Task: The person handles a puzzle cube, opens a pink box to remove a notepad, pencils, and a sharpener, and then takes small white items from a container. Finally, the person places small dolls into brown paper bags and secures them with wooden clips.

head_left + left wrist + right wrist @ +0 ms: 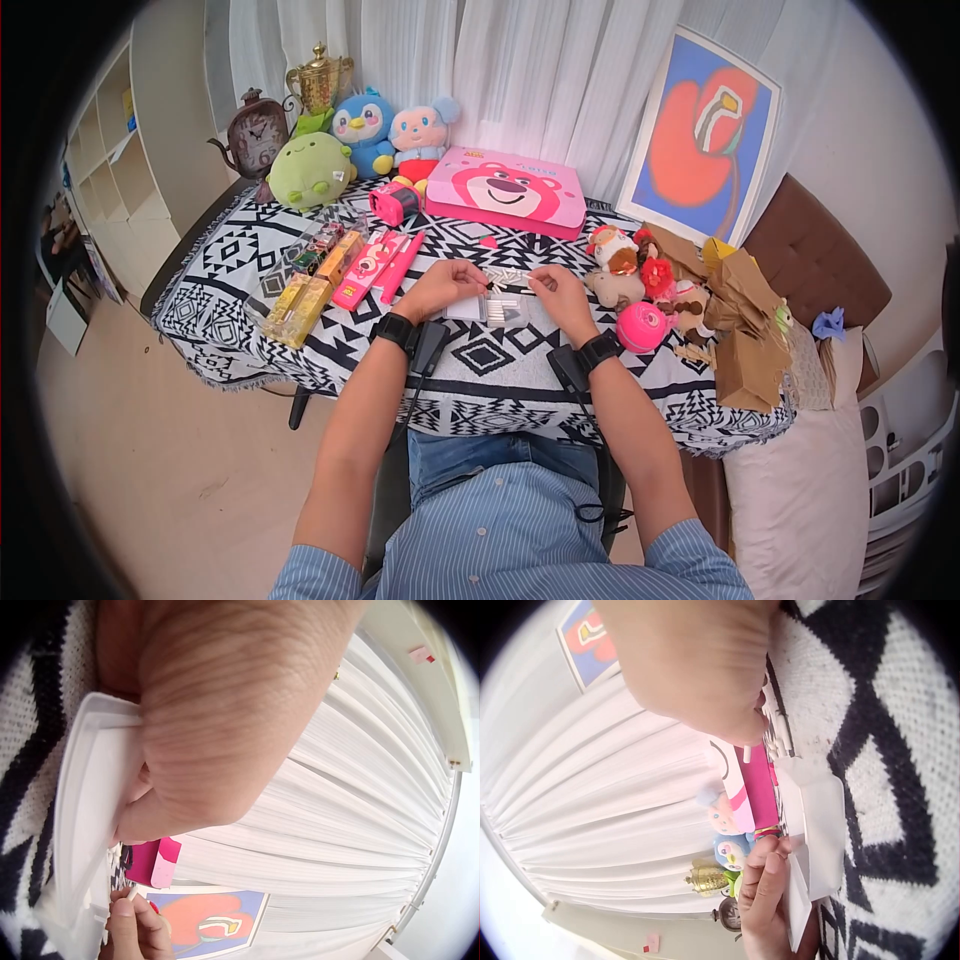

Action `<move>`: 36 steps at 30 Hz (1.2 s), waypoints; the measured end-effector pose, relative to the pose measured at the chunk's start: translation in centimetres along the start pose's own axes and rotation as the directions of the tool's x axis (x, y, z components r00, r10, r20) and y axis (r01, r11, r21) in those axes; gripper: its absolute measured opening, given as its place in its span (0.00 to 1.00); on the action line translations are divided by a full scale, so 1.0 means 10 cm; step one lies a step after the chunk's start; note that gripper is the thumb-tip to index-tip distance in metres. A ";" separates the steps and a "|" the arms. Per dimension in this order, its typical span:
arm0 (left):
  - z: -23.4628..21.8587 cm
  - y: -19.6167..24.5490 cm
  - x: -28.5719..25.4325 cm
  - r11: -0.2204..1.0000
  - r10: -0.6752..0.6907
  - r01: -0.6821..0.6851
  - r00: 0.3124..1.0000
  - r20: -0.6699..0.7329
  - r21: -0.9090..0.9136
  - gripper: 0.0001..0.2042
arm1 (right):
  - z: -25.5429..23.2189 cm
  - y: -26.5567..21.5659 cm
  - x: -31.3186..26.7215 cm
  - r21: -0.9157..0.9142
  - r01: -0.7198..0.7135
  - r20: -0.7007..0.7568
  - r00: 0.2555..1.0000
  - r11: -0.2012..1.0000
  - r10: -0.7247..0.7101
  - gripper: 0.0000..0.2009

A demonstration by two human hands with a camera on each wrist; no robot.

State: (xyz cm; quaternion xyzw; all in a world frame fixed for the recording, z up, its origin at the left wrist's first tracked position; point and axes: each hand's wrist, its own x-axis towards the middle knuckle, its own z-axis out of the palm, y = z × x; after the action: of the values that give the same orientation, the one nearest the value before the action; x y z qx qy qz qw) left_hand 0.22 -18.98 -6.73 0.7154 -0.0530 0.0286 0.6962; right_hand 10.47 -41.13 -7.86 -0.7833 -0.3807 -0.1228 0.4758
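The right hand (562,298) pinches a short, thin white stick (132,893); whether the left hand (443,287), beside a pile of loose white sticks (505,279), holds one, I cannot tell; more lie inside the open, rectangular clear-plastic box (821,825) between the wrists

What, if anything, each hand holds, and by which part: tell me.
The right hand pinches a small white stick near one end, with the other sticking out. Whether the left hand holds anything cannot be told.
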 end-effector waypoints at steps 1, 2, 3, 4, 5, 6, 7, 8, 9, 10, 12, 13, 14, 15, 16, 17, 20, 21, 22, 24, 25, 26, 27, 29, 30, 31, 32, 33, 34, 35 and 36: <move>0.00 -0.01 0.00 1.000 0.003 -0.003 1.000 -0.003 0.013 0.07 | -0.01 -0.02 0.00 0.038 -0.036 0.006 0.999 0.999 0.036 0.06; 0.00 -0.01 0.00 1.000 0.003 -0.003 1.000 -0.004 0.012 0.07 | -0.02 -0.03 0.00 0.074 -0.072 0.015 0.997 0.995 0.071 0.05; 0.00 -0.02 0.00 1.000 0.000 0.000 1.000 -0.006 0.009 0.07 | -0.03 -0.06 0.00 0.074 -0.072 0.016 0.997 0.995 0.071 0.05; 0.00 -0.02 0.01 1.000 -0.004 0.004 1.000 -0.008 0.006 0.07 | -0.04 -0.08 -0.01 0.095 -0.078 0.033 0.997 0.992 0.075 0.06; -0.01 -0.03 0.01 1.000 -0.003 0.003 1.000 -0.008 0.007 0.07 | -0.05 -0.10 -0.02 0.117 -0.085 0.050 0.996 0.990 0.079 0.06; -0.02 -0.03 0.01 1.000 -0.004 0.004 1.000 0.005 0.008 0.07 | -0.05 -0.11 -0.02 0.117 -0.085 0.049 0.996 0.989 0.079 0.06; -0.02 -0.03 0.02 1.000 -0.006 0.006 1.000 0.017 0.009 0.07 | -0.05 -0.11 -0.02 0.124 -0.109 0.073 0.992 0.986 0.101 0.07; -0.03 -0.03 0.02 1.000 -0.006 0.006 1.000 0.017 0.010 0.07 | -0.05 -0.11 -0.02 0.129 -0.134 0.097 0.988 0.983 0.122 0.08; -0.02 -0.02 0.02 1.000 -0.010 0.010 1.000 0.015 0.023 0.07 | -0.04 -0.10 -0.03 0.130 -0.135 0.096 0.988 0.982 0.123 0.08; -0.02 -0.02 0.02 0.999 -0.015 0.014 1.000 0.013 0.036 0.07 | -0.03 -0.10 -0.03 0.206 -0.128 0.092 0.990 0.970 0.111 0.08; -0.01 -0.02 0.01 0.999 -0.020 0.020 1.000 0.010 0.035 0.07 | -0.05 -0.15 -0.05 0.281 -0.120 0.088 0.991 0.952 0.099 0.09; -0.01 0.00 0.01 0.999 -0.025 0.024 1.000 0.006 0.036 0.07 | -0.09 -0.22 -0.06 0.209 -0.103 0.127 0.989 0.972 0.077 0.08; -0.01 0.01 0.01 0.999 -0.024 0.024 1.000 0.005 0.038 0.07 | -0.12 -0.30 -0.06 0.138 -0.081 0.166 0.984 0.987 0.057 0.07; -0.01 0.01 0.00 1.000 -0.007 0.007 1.000 0.002 0.030 0.07 | -0.13 -0.33 -0.05 0.140 -0.080 0.167 0.984 0.987 0.056 0.07; 0.00 0.00 -0.01 1.000 0.008 -0.008 1.000 -0.002 0.020 0.07 | -0.13 -0.34 -0.06 0.118 -0.028 0.192 0.981 0.993 0.005 0.07; 0.00 -0.01 -0.01 1.000 0.004 -0.004 1.000 -0.003 0.017 0.07 | -0.14 -0.35 -0.08 0.097 0.023 0.219 0.975 0.995 -0.044 0.07; 0.00 0.01 -0.01 1.000 0.004 -0.003 1.000 -0.004 0.031 0.08 | -0.14 -0.32 -0.09 0.055 0.022 0.263 0.964 0.998 -0.035 0.06; 0.00 0.00 0.00 0.999 0.004 -0.004 1.000 -0.003 0.032 0.08 | -0.12 -0.31 -0.09 0.039 0.056 0.269 0.961 0.998 -0.065 0.06; 0.00 0.00 0.00 1.000 0.008 -0.008 1.000 0.002 0.022 0.08 | -0.12 -0.29 -0.09 0.039 0.057 0.269 0.961 0.998 -0.065 0.06; 0.00 -0.02 0.00 1.000 0.013 -0.013 1.000 0.003 0.008 0.08 | -0.11 -0.27 -0.10 0.026 0.036 0.287 0.957 0.999 -0.042 0.05; -0.01 -0.02 0.00 1.000 0.004 -0.004 1.000 0.013 0.017 0.07 | -0.10 -0.26 -0.10 0.025 0.037 0.289 0.956 0.999 -0.043 0.05; -0.01 -0.01 0.01 1.000 -0.006 0.005 1.000 0.023 0.027 0.07 | -0.10 -0.25 -0.10 0.014 0.062 0.285 0.957 0.998 -0.063 0.05; -0.01 0.00 0.01 1.000 -0.004 0.003 1.000 0.022 0.027 0.07 | -0.09 -0.25 -0.10 0.004 0.087 0.280 0.956 0.996 -0.084 0.05; -0.01 0.02 0.00 1.000 -0.010 0.009 1.000 0.027 0.025 0.07 | -0.08 -0.25 -0.09 0.008 0.076 0.284 0.956 0.997 -0.075 0.05; -0.01 0.02 -0.01 1.000 -0.011 0.010 1.000 0.027 0.025 0.07 | -0.07 -0.24 -0.10 0.013 0.062 0.287 0.956 0.998 -0.063 0.05; -0.01 0.01 -0.01 0.999 -0.006 0.006 1.000 0.024 0.032 0.07 | -0.06 -0.23 -0.10 0.012 0.061 0.287 0.956 0.998 -0.062 0.05; 0.00 0.01 -0.01 0.999 -0.002 0.001 1.000 0.020 0.040 0.07 | -0.05 -0.22 -0.10 0.006 0.070 0.294 0.953 0.998 -0.068 0.05; 0.00 0.00 0.00 0.999 -0.002 0.001 1.000 0.020 0.039 0.07 | -0.05 -0.23 -0.09 0.000 0.078 0.300 0.951 0.997 -0.075 0.06; -0.01 0.00 0.00 0.999 -0.007 0.006 1.000 0.020 0.043 0.07 | -0.05 -0.23 -0.09 0.000 0.079 0.299 0.951 0.997 -0.075 0.06; -0.02 0.00 0.00 0.999 -0.011 0.010 1.000 0.019 0.046 0.07 | -0.04 -0.23 -0.08 -0.011 0.088 0.305 0.949 0.996 -0.080 0.06; -0.02 0.01 0.00 0.999 -0.011 0.010 1.000 0.018 0.047 0.07 | -0.04 -0.24 -0.08 -0.022 0.095 0.311 0.947 0.995 -0.084 0.06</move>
State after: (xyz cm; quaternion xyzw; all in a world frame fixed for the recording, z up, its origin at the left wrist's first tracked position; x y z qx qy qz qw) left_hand 0.23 -18.82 -6.64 0.7320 -0.0551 0.0196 0.6788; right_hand 8.25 -41.23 -6.56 -0.7834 -0.4834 -0.0270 0.3898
